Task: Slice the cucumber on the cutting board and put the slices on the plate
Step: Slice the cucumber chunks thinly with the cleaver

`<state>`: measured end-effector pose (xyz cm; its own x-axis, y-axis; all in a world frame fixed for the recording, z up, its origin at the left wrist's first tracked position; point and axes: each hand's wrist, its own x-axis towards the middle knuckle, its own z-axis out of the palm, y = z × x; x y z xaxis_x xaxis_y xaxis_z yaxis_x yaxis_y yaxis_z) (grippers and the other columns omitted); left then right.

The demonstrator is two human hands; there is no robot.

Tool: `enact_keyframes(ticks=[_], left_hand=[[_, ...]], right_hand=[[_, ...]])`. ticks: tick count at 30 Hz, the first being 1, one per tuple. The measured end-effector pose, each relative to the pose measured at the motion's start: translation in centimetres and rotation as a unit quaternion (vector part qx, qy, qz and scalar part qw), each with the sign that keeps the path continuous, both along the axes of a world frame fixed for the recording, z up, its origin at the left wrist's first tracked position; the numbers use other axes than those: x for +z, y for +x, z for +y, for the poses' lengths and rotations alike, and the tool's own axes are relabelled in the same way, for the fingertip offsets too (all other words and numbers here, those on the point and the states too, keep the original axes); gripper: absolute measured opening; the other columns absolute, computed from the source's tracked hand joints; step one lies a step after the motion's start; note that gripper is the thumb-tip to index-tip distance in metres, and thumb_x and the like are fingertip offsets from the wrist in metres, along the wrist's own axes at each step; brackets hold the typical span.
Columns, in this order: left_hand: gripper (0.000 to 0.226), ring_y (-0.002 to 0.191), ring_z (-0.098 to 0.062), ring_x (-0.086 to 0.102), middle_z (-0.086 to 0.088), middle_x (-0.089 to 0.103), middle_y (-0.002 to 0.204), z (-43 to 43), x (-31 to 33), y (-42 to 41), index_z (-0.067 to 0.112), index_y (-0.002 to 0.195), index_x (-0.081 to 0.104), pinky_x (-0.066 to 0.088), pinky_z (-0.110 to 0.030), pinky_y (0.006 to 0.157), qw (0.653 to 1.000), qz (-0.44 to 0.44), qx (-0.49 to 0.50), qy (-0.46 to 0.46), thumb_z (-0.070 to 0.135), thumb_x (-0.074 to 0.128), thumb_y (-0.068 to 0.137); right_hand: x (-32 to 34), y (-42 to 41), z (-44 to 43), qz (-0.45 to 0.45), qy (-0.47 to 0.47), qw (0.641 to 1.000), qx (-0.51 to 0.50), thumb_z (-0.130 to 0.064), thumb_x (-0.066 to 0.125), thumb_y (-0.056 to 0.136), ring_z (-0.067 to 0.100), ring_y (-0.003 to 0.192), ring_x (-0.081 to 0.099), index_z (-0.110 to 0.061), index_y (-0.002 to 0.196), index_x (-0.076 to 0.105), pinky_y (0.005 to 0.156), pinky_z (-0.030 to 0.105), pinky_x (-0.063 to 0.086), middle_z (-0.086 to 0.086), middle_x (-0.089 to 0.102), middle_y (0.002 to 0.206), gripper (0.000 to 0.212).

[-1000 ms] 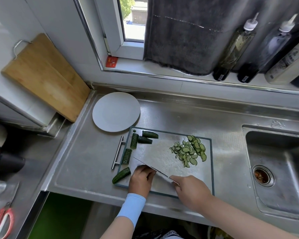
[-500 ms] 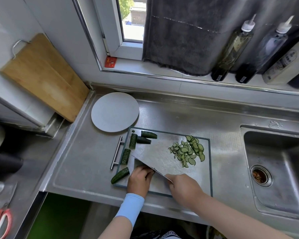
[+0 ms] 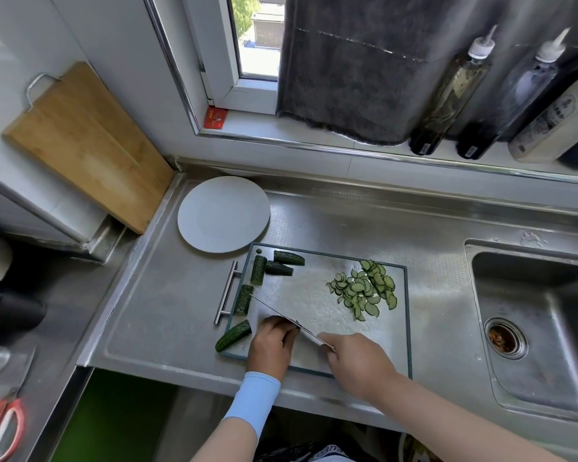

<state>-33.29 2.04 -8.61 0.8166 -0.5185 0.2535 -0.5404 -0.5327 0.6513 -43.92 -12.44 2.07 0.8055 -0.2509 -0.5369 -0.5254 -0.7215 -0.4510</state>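
Cucumber slices (image 3: 364,290) lie on cutting board (image 3: 317,311) atop steel counter (image 3: 347,225).

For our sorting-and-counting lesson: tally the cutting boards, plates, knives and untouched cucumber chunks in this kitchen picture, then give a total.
cutting boards: 2 (wooden board, grey board)
plate: 1
knife: 1
untouched cucumber chunks: 5
total: 9
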Motion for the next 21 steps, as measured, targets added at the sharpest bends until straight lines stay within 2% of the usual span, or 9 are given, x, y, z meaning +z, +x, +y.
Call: enact_keyframes(ticks=[2,4,6,9,12,15,18,21], left_hand=[[0.022,0.085,-0.013,0.056,-0.007,0.069,0.086,0.1,0.1,0.1,0.009,0.08,0.075,0.044,-0.018,0.081,1.0,-0.006,-0.006,0.003,-0.003,0.084,0.065],[0.021,0.085,-0.013,0.055,-0.007,0.069,0.086,0.1,0.1,0.1,0.009,0.08,0.075,0.044,-0.018,0.081,1.0,-0.007,-0.009,0.007,-0.003,0.084,0.065],[0.018,0.085,-0.013,0.056,-0.006,0.068,0.085,0.2,0.1,0.0,0.01,0.08,0.075,0.045,-0.019,0.08,1.0,-0.004,-0.006,0.005,-0.001,0.083,0.068],[0.013,0.084,-0.012,0.056,-0.004,0.068,0.085,0.1,0.0,0.0,0.011,0.08,0.075,0.045,-0.017,0.079,1.0,-0.005,-0.002,0.0,0.002,0.079,0.071],[0.019,0.083,-0.012,0.057,-0.003,0.069,0.085,0.1,0.0,0.0,0.011,0.079,0.075,0.045,-0.017,0.078,1.0,0.008,-0.001,0.002,-0.001,0.084,0.067],[0.021,0.083,-0.011,0.058,-0.002,0.07,0.085,0.2,0.0,0.1,0.012,0.079,0.076,0.045,-0.016,0.078,1.0,0.007,0.0,0.007,0.0,0.085,0.065],[0.021,0.081,-0.011,0.057,-0.003,0.069,0.083,0.2,-0.2,0.1,0.011,0.078,0.075,0.044,-0.015,0.076,1.0,0.007,-0.002,0.008,0.0,0.086,0.064],[0.021,0.082,-0.013,0.057,-0.003,0.069,0.083,0.2,-0.4,-0.1,0.011,0.078,0.075,0.045,-0.017,0.075,1.0,0.012,0.001,0.01,0.0,0.086,0.064]], right_hand=[[0.0,-0.6,-0.1,-0.003,-0.007,1.0,0.002,-0.025,0.04,0.1,0.027,0.088,0.063,-0.021,0.117,0.06,0.078,0.037,0.054,0.004,0.071,0.093,0.027],[0.0,-1.3,-0.5,-0.005,-0.01,1.0,0.003,-0.027,0.04,0.101,0.026,0.091,0.063,-0.022,0.12,0.06,0.08,0.036,0.054,0.002,0.072,0.097,0.028],[0.1,-1.9,-0.8,-0.003,-0.003,1.0,-0.001,-0.027,0.04,0.102,0.025,0.088,0.063,-0.025,0.112,0.06,0.075,0.033,0.052,-0.001,0.071,0.092,0.023],[0.2,-2.4,-1.0,0.002,0.0,1.0,0.003,-0.025,0.04,0.101,0.025,0.078,0.058,-0.026,0.094,0.055,0.062,0.031,0.042,-0.003,0.062,0.078,0.017],[0.3,-2.1,-0.9,0.007,0.005,1.0,0.007,-0.025,0.039,0.102,0.022,0.074,0.055,-0.028,0.091,0.054,0.065,0.032,0.044,-0.005,0.058,0.073,0.019],[0.2,-1.3,-0.6,0.012,0.014,1.0,0.001,-0.023,0.039,0.101,0.019,0.069,0.05,-0.029,0.086,0.052,0.062,0.03,0.042,-0.007,0.052,0.067,0.021],[0.0,-0.1,0.0,0.02,0.018,1.0,-0.005,-0.017,0.039,0.096,0.021,0.067,0.048,-0.022,0.083,0.054,0.062,0.033,0.041,-0.004,0.052,0.066,0.021],[0.0,1.2,0.5,0.028,0.021,0.999,-0.006,-0.015,0.039,0.093,0.023,0.069,0.048,-0.027,0.075,0.049,0.062,0.033,0.041,-0.004,0.052,0.067,0.023]])
